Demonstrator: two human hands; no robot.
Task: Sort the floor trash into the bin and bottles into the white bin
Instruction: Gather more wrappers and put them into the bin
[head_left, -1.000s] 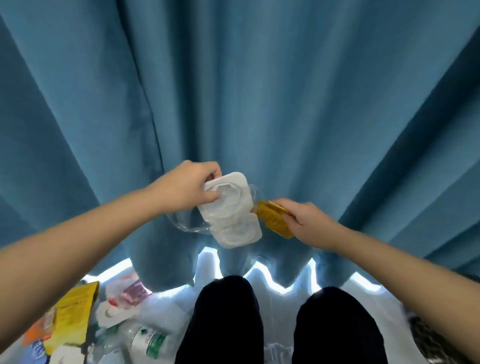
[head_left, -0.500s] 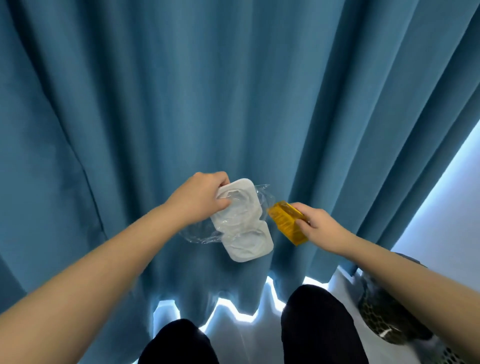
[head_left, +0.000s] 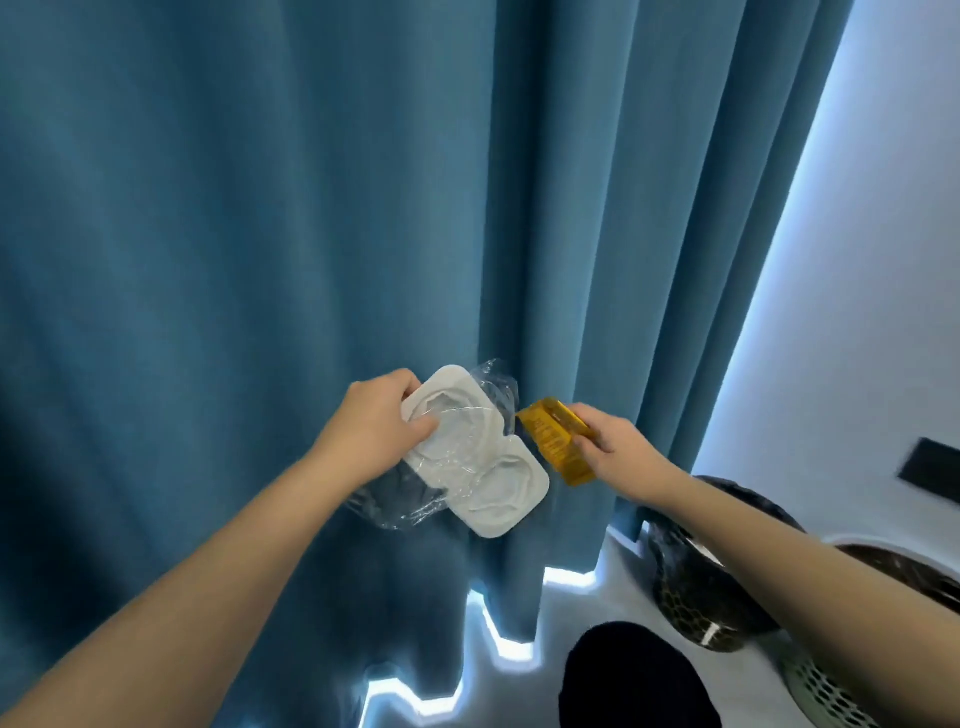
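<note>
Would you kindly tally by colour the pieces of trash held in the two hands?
White: 1, moulded tray, in the left hand
Clear: 1, plastic wrapping, in the left hand
Yellow: 1, small box, in the right hand
Total: 3

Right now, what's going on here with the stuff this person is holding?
Someone faces a blue fabric curtain with trash in both hands. The left hand grips a white moulded plastic tray together with crumpled clear plastic film. The right hand holds a small yellow cardboard box. A round bin lined with a dark bag stands low on the right. Neither item has been dropped in yet.
</note>
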